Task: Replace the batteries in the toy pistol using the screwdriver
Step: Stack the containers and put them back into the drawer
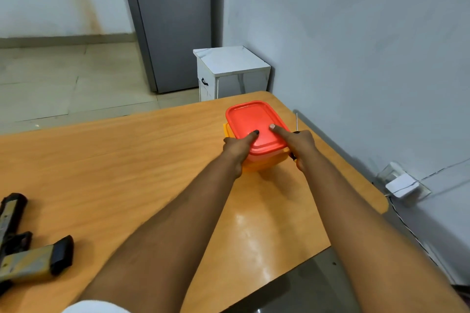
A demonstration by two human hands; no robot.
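Both arms reach forward — left hand [237,148] and right hand [301,145] curled, thumbs pressing down.

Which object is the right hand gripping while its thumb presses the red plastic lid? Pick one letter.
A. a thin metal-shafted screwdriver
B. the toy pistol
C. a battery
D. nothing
A: the right hand is closed around the thin metal-shafted screwdriver, whose shaft sticks up beside the red plastic lid; the camouflage toy pistol lies apart on the wooden table.

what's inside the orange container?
Cannot tell. The red lid is on the orange container, both thumbs pressing it. The right hand also holds the screwdriver. Contents are covered.
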